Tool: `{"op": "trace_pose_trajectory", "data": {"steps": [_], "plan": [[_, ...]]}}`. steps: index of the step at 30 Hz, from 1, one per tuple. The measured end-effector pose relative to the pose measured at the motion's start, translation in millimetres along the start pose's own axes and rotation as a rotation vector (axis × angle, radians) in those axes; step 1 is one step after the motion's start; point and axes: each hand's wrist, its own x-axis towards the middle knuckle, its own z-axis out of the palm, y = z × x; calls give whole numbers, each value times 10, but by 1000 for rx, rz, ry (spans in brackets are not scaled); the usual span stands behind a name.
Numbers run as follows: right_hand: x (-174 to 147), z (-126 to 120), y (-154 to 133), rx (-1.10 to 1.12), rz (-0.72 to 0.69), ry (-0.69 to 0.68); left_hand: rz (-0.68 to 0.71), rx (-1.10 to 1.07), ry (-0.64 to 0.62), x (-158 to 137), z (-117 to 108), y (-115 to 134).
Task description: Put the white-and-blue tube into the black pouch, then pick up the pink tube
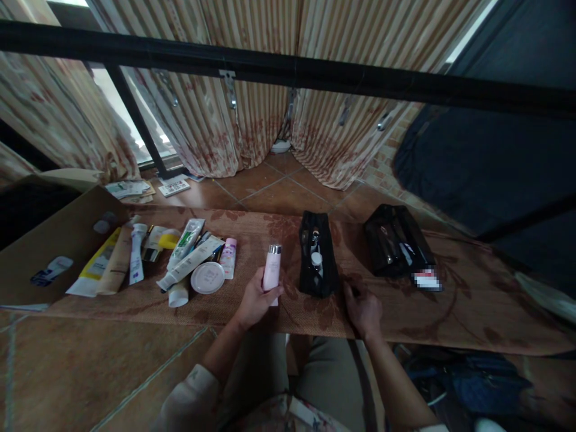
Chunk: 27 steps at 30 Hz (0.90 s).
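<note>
My left hand (257, 300) is closed around a pale pink bottle (272, 270) with a silver cap, held upright just left of a black mesh pouch (306, 264). Inside the pouch's top, a small white-lidded item (316, 259) and some shiny pieces show. To the right of this pouch is my right hand (365, 312), low over the cloth with its fingers loosely bent and apart. Nothing can be seen in it, though the fingertips are dark and partly hidden. A second black mesh pouch (396, 243) lies farther right with a white tag (426, 280) at its corner.
Left of my hand lie several tubes (191, 261), a round white-lidded jar (207, 278) and a pink tube (228, 258). A cardboard box (58, 240) stands at the far left. The patterned cloth (252, 228) covers the bench. A dark rail (288, 65) crosses before curtains.
</note>
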Motion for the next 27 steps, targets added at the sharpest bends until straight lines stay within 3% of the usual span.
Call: {"op": "trace_pose_trajectory", "data": {"steps": [17, 27], "plan": [[5, 3, 7, -15, 1, -9, 28, 99, 52, 12, -13, -29], [5, 2, -1, -11, -1, 3, -14, 43, 92, 16, -37, -58]]}}
